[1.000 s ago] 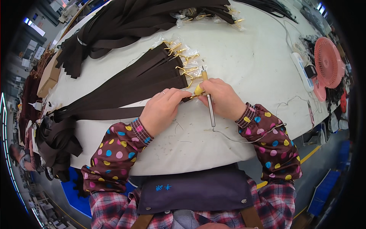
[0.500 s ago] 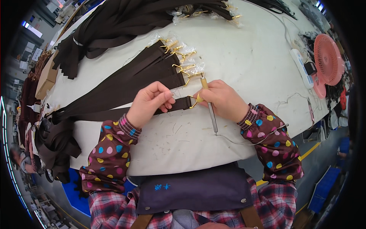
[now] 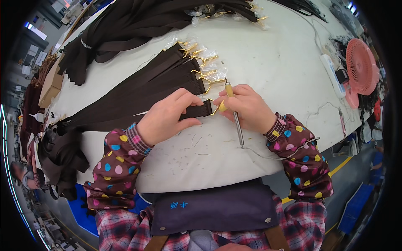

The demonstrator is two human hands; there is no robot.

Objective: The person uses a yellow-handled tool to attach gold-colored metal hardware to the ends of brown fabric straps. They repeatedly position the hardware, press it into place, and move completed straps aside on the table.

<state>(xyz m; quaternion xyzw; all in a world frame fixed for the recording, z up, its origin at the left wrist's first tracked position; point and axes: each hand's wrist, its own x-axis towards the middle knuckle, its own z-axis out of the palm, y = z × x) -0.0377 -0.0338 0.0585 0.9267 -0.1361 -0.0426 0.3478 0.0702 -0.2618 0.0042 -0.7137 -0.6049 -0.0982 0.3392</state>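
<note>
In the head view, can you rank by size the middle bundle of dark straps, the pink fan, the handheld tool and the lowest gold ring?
By area seen, largest first:
middle strap bundle
pink fan
handheld tool
gold ring

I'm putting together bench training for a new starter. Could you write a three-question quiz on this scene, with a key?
1. Which hand holds the corded pen-like tool?
2. True or false: the pink fan is to the right of the white power strip.
3. What colour is the metal ring at the end of the dark strap between the hands? A) silver B) gold C) black

Key:
1. The right hand.
2. True.
3. B
</note>
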